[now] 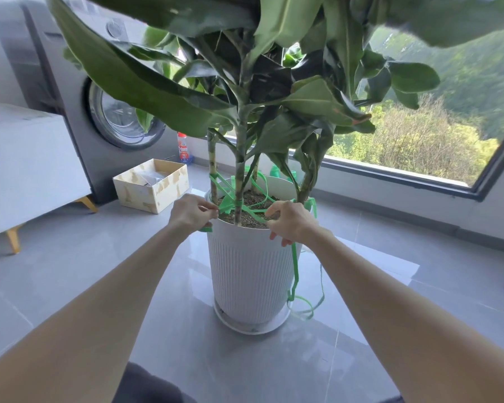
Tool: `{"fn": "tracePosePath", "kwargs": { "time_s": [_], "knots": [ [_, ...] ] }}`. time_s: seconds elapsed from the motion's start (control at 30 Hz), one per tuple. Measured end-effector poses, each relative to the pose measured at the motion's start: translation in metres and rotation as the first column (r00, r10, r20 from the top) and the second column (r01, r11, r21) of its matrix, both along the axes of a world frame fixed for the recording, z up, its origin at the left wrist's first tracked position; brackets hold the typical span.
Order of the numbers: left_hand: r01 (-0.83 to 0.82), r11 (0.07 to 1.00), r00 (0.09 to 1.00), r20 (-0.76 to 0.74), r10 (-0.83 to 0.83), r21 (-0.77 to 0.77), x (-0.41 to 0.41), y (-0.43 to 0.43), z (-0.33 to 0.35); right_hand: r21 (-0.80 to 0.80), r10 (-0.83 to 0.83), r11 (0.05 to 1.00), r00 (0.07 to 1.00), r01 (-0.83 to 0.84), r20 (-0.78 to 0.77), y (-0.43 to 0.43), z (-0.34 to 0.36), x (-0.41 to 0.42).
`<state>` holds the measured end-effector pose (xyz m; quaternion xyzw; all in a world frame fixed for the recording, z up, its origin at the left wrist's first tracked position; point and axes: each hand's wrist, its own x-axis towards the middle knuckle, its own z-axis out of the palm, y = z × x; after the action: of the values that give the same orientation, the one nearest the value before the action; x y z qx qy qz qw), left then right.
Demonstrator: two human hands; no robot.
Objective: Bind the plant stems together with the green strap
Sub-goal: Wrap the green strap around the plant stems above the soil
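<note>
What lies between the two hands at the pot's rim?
In the head view, between the left hand and right hand: a stretch of green strap, the middle stem it wraps, and soil.

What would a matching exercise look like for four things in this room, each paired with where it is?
Things:
1. ribbed white plastic plant pot
2. open beige cardboard box
3. grey front-loading washing machine
4. thin green plastic strap

Places:
a. hangs down the pot's right side
b. behind the box
c. stands on a round white saucer
d. on the grey floor tiles, left of the pot

Pairs: 1-c, 2-d, 3-b, 4-a
</note>
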<state>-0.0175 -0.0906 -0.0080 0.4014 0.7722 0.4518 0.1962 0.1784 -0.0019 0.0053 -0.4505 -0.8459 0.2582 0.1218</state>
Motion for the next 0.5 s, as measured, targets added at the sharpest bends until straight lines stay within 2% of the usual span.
{"fn": "tracePosePath", "kwargs": {
  "time_s": [0.07, 0.2, 0.3, 0.5],
  "knots": [
    [0.025, 1.0, 1.0, -0.002, -0.025, 0.019, 0.005, 0.001, 0.002, -0.04, 0.025, 0.999, 0.999, -0.027, -0.043, -0.002, 0.001, -0.006],
    [0.053, 0.998, 0.997, 0.046, -0.055, 0.034, 0.015, 0.002, 0.007, 0.009, -0.046, 0.999, 0.998, 0.047, -0.035, -0.005, 0.001, -0.01],
    [0.059, 0.998, 0.994, 0.094, -0.062, 0.031, 0.017, 0.003, 0.008, -0.032, -0.084, 0.996, 0.996, 0.083, -0.032, -0.005, -0.005, -0.011],
    [0.062, 0.995, 0.974, 0.222, -0.042, -0.082, 0.01, -0.002, 0.007, -0.029, -0.297, 0.955, 0.949, 0.296, -0.11, -0.001, -0.004, -0.009]
  ]
}}
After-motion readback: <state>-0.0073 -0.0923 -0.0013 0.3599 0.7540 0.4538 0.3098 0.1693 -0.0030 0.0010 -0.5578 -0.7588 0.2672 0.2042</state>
